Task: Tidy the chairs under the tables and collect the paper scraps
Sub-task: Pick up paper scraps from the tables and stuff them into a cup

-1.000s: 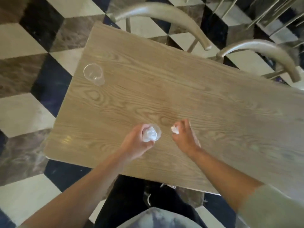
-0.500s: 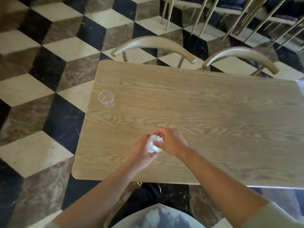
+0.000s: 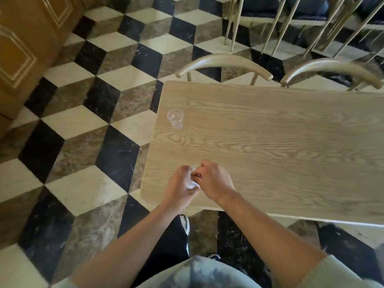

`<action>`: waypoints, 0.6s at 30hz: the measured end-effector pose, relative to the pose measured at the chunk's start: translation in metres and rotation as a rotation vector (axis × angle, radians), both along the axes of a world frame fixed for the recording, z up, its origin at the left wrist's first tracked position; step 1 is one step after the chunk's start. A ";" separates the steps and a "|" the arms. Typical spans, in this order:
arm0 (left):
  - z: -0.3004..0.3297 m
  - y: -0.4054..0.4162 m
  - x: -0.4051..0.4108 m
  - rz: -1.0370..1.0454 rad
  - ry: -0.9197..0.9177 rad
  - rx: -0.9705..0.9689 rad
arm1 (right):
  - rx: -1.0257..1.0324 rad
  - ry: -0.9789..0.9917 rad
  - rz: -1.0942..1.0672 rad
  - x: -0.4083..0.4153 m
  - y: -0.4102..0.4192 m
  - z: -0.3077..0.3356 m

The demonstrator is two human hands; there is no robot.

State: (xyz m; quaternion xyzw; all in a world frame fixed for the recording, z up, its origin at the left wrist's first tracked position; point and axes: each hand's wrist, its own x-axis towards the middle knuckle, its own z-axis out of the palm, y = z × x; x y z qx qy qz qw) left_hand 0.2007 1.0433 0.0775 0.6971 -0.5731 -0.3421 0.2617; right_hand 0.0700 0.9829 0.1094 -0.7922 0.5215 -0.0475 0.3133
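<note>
The table [image 3: 280, 152] fills the right half of the frame. 1 cup [image 3: 175, 118] stands on it near its left edge. 2 chairs [image 3: 224, 63] [image 3: 332, 69] sit behind its far edge, upper right. Both hands, left [image 3: 178, 189] and right [image 3: 214, 180], meet over its near left corner.

Cube-pattern marble floor [image 3: 87, 121], wood-panelled wall [image 3: 22, 48] left
</note>
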 end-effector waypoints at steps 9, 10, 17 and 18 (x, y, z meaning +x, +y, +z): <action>-0.018 -0.043 0.136 -0.150 -0.082 0.006 | 0.323 0.291 0.341 0.140 -0.049 -0.003; -0.020 -0.054 0.153 -0.179 -0.083 -0.007 | 0.364 0.293 0.342 0.157 -0.061 -0.003; -0.028 -0.128 0.265 -0.138 -0.024 0.050 | 0.134 -0.197 -0.347 0.217 -0.149 -0.001; -0.029 -0.139 0.275 -0.162 -0.030 0.061 | -0.017 -0.151 -0.439 0.215 -0.161 -0.004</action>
